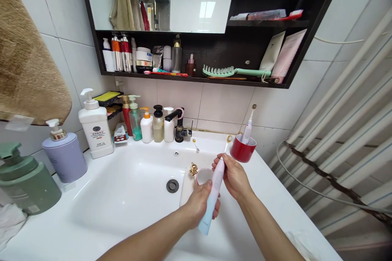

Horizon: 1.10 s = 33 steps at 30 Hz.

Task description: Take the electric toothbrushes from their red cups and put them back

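Observation:
A pink and light blue electric toothbrush (213,197) is held at a slant over the right part of the white sink (122,195). My left hand (200,204) is wrapped round its lower handle. The fingers of my right hand (234,173) pinch it near the neck, just below the brush head. Partly hidden behind my hands is a cup (204,175) with a red rim, beside a small gold ornament (193,169). A red cup (243,149) on the back right of the counter holds another electric toothbrush (247,128). A loose brush head (196,145) lies on the sink's back rim.
Behind the sink stands a black faucet (180,126), with several pump bottles to its left. Larger bottles (65,157) line the left counter. A dark cabinet (214,81) with toiletries hangs above. White pipes (343,130) run along the right wall.

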Tool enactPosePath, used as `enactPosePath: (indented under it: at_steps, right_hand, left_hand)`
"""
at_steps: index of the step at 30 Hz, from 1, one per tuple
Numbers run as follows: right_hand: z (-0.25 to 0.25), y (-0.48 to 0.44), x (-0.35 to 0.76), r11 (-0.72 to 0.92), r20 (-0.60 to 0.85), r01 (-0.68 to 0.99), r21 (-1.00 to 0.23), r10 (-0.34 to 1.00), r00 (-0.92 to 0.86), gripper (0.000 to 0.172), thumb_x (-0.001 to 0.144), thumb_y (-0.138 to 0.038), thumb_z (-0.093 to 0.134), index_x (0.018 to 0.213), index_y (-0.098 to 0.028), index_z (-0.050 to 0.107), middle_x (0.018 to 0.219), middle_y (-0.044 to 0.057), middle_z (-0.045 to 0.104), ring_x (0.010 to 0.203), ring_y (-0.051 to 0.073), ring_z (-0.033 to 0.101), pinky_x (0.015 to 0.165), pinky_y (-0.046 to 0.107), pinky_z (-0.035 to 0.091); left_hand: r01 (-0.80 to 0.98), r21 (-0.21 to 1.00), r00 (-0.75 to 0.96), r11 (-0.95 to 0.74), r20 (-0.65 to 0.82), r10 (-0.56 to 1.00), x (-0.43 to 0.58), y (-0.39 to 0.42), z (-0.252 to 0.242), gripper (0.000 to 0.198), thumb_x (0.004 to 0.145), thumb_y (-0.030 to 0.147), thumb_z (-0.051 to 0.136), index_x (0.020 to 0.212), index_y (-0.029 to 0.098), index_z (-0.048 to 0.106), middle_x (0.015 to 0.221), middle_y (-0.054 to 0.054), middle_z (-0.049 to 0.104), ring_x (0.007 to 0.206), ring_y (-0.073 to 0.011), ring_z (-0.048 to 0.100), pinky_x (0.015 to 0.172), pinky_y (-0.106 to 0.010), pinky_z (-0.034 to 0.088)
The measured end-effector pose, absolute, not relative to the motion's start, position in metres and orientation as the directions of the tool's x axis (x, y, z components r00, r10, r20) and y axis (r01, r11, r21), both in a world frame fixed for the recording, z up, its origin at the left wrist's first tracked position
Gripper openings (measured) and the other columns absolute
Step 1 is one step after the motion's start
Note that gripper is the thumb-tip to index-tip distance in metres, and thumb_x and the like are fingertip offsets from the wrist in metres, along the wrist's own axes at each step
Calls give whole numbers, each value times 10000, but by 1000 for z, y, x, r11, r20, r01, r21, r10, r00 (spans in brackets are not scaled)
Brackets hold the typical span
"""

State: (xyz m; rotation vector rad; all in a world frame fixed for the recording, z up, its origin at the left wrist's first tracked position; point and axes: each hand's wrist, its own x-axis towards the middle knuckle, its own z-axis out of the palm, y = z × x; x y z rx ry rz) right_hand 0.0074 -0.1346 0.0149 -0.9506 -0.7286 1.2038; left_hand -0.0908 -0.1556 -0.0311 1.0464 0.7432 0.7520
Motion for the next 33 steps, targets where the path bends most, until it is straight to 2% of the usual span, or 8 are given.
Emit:
enactPosePath:
  at_steps: [6, 11, 17, 26, 31, 33]
  right_hand:
    - [14, -134, 5, 108, -16, -440, -891, 963, 269, 142, 583, -317, 536, 612, -181, 507, 518, -26, 548, 506, 97, 515, 545, 235, 421]
    - [13, -133, 4, 102, -32, -446, -889, 959, 283, 149, 571, -326, 542, 595, -185, 498, 493, -29, 539, 481, 99, 506, 507, 236, 422]
    - [13, -133, 4, 100, -38, -471, -877, 961, 274, 130, 597, -310, 523, 609, -185, 486, 478, -34, 526, 459, 90, 493, 479, 222, 413]
    - [13, -132, 4, 90, -53, -505, -858, 964, 262, 117, 616, -301, 510, 621, -186, 486, 469, -41, 502, 449, 82, 477, 468, 214, 406]
    - [12, -132, 5, 99, -46, -528, -844, 966, 256, 131, 602, -298, 525, 609, -175, 480, 462, -43, 485, 426, 75, 459, 454, 213, 403]
    - [12, -132, 5, 113, -36, -530, -841, 964, 263, 137, 595, -298, 531, 611, -173, 477, 459, -44, 480, 422, 74, 455, 445, 211, 399]
  left_hand:
    - [-149, 959, 502, 240, -136, 854, -91, -155, -33, 474, 603, 604, 265, 621, 148, 392, 434, 31, 413, 332, -62, 362, 364, -206, 272]
    - [-167, 925, 567, 342, -193, 800, -90, -156, -32, 508, 602, 617, 238, 651, 140, 408, 424, 30, 402, 325, -67, 362, 356, -207, 268]
    - [-155, 943, 539, 293, -168, 825, -89, -158, -29, 511, 591, 623, 243, 626, 137, 397, 408, 31, 395, 314, -62, 351, 354, -208, 269]
    - [-151, 931, 537, 332, -205, 818, -89, -159, -29, 479, 608, 602, 241, 626, 145, 382, 415, 31, 397, 316, -65, 357, 357, -208, 267]
    - [-167, 895, 593, 413, -243, 767, -89, -160, -29, 482, 623, 597, 212, 623, 146, 380, 425, 33, 393, 316, -57, 353, 369, -204, 264]
    - [-168, 912, 580, 373, -215, 786, -89, -160, -30, 483, 621, 599, 213, 617, 146, 380, 419, 33, 391, 312, -58, 350, 364, -204, 263]
